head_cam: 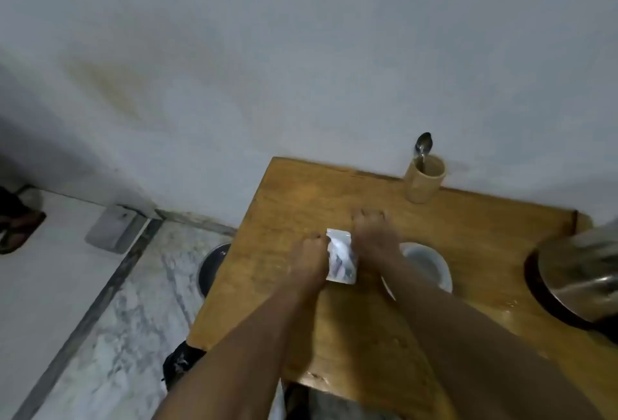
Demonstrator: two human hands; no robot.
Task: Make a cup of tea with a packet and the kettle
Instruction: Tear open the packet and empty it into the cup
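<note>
A small white packet (341, 257) with dark print is held over the wooden table (301, 199), between both hands. My left hand (309, 257) grips its left edge and my right hand (376, 235) grips its right edge. Just right of the packet stands a white cup (429, 264) on a white saucer, partly hidden by my right forearm. The steel kettle (582, 272) sits on a dark base at the table's right edge, cut off by the frame.
A tan holder (424, 180) with a metal spoon (423, 147) stands at the table's back edge against the white wall. On the marble floor left of the table lie a steel bowl (212, 265) and a grey slab (112, 229). A dark object lies below the table's front left corner.
</note>
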